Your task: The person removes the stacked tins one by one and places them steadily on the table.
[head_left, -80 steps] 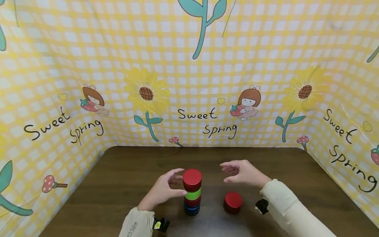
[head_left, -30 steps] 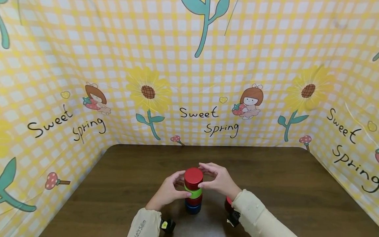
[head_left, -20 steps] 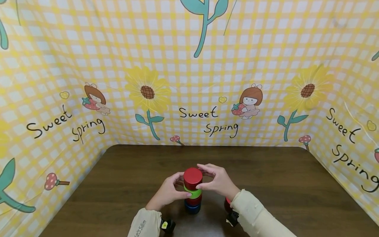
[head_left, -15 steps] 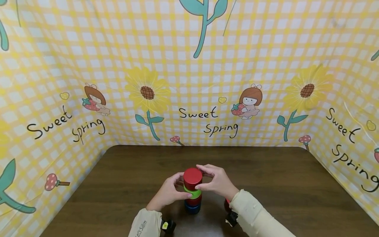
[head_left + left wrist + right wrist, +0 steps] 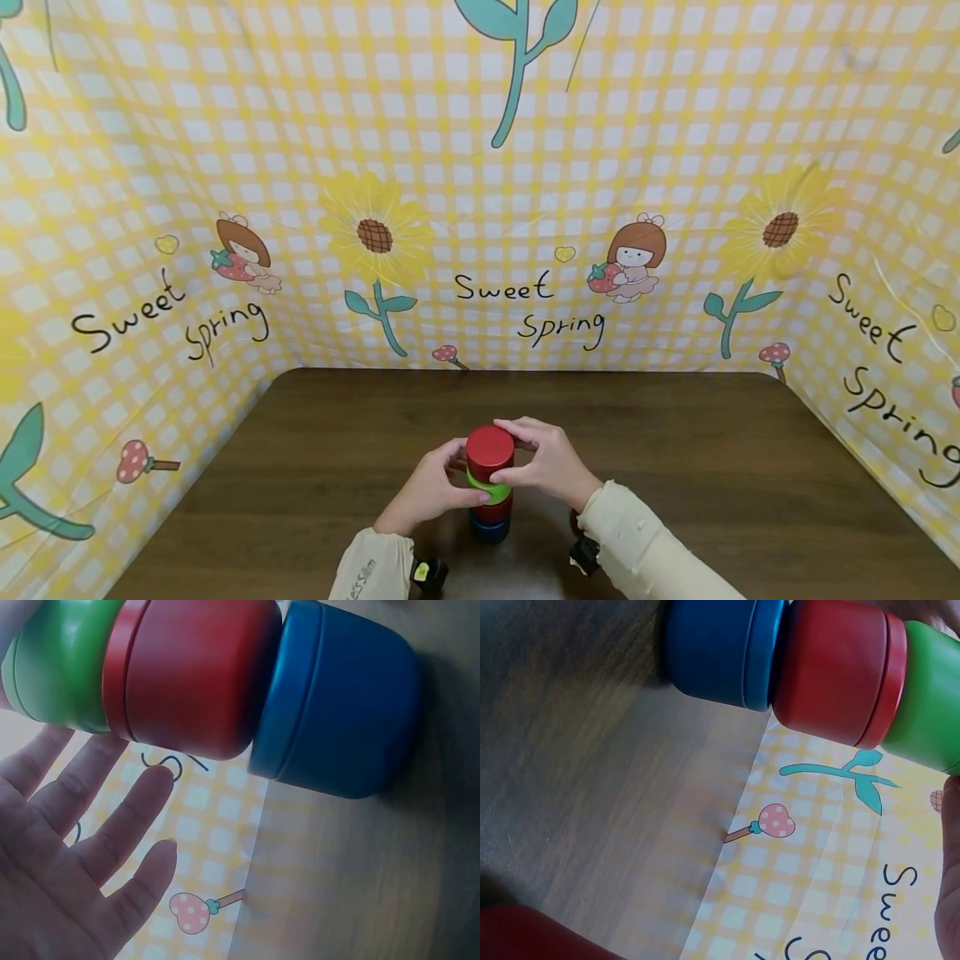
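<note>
Stack of four round lidded tins mid-tabletop (image 5: 675, 450): top red tin (image 5: 490, 450), green tin (image 5: 491, 492), red tin (image 5: 195, 675), blue tin (image 5: 337, 697) at the base. Smooth, glossy, short cylinders. Left hand (image 5: 427, 492) and right hand (image 5: 551, 467) cup the stack's upper part; fingers curled round the top red and green tins. Fingertip contact on the far side hidden. Loose red tin (image 5: 532, 934) mostly hidden behind the right sleeve (image 5: 645, 542), cut off in the right wrist view. Dark wood-grain tabletop; yellow checked cloth (image 5: 480, 167) behind.
</note>
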Available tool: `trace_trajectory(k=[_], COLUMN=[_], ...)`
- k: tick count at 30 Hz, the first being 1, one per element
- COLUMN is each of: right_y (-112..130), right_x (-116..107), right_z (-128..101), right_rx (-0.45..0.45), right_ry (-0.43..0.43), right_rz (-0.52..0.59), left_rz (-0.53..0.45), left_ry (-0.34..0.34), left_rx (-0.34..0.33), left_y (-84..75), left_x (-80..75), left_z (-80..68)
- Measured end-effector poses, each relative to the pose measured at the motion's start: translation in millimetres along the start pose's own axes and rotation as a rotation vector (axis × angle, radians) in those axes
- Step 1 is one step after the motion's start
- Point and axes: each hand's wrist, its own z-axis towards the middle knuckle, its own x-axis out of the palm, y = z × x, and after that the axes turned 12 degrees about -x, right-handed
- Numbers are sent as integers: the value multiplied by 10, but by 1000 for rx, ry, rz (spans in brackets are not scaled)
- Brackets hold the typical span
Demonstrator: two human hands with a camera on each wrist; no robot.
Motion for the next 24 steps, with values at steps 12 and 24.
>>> trace_trajectory(k=[12,24], right_y=[11,36], right_x=[-9,-21], right_z=[3,-13], right_rx=[7,4], right_ry=[5,-6], right_rz=[8,-34], left_rz=[9,48], left_ry=[-7,-21], left_rx=[7,-5], left_y=[-4,-38], left_x=[10,1], left_z=[3,8])
